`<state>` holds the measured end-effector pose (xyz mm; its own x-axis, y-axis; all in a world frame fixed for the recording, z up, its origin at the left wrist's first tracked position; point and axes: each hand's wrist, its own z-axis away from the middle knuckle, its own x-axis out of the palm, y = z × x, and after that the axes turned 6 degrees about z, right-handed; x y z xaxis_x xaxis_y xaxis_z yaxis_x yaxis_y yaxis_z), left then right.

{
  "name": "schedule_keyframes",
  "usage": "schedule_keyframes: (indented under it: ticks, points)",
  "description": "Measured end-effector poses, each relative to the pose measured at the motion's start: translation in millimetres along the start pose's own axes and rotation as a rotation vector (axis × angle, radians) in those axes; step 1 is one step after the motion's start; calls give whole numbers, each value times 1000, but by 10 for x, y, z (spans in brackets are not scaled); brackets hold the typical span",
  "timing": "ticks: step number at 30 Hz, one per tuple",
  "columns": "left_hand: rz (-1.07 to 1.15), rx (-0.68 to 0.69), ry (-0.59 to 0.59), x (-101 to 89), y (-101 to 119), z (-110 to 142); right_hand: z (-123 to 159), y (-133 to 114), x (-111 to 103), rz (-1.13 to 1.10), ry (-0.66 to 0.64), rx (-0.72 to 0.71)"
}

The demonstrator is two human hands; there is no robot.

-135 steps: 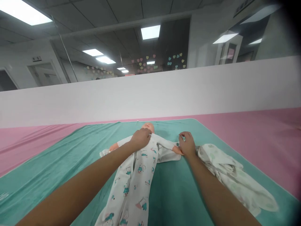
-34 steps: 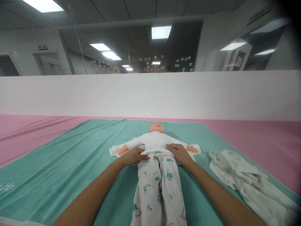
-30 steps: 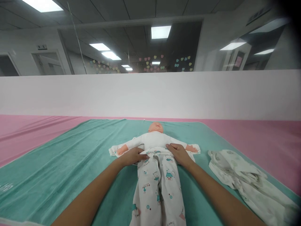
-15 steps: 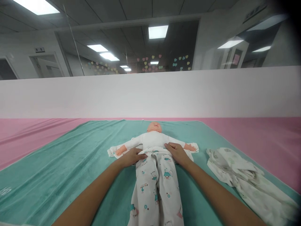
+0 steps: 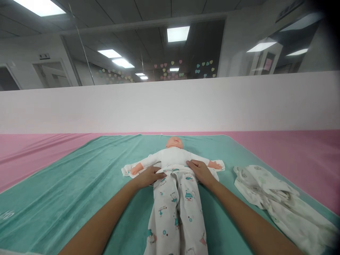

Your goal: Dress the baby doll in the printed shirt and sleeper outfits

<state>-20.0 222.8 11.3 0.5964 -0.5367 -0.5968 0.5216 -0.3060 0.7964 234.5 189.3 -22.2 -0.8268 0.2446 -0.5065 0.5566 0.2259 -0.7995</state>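
Observation:
A baby doll [image 5: 174,156] lies on its back, head away from me, arms spread out, in a white long-sleeved top. White printed baby pants [image 5: 190,200] cover its lower body and run toward me past the bottom edge. My left hand [image 5: 149,176] grips the waistband at the left hip, thumb and fingers closed on the cloth. At the right side of the waist, my right hand [image 5: 201,171] is closed on the waistband, its fingertips against the doll's belly. Beneath the doll's arms shows an opened white garment [image 5: 126,171], mostly hidden by the body.
Crumpled pale printed baby clothes [image 5: 268,191] lie at the right. A teal cloth [image 5: 71,198] spreads under everything, over a pink surface [image 5: 292,152]. Behind stands a low white wall [image 5: 170,106] with windows above it.
The view has shifted very slightly. Both hands stay at the waistband, and the doll and pants lie as before.

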Motion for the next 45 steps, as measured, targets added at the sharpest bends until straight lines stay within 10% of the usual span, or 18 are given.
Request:
schedule_keyframes:
  ticks: [45]
  points:
    - [-27, 36, 38, 30, 15, 20, 8, 16, -13, -15, -21, 33]
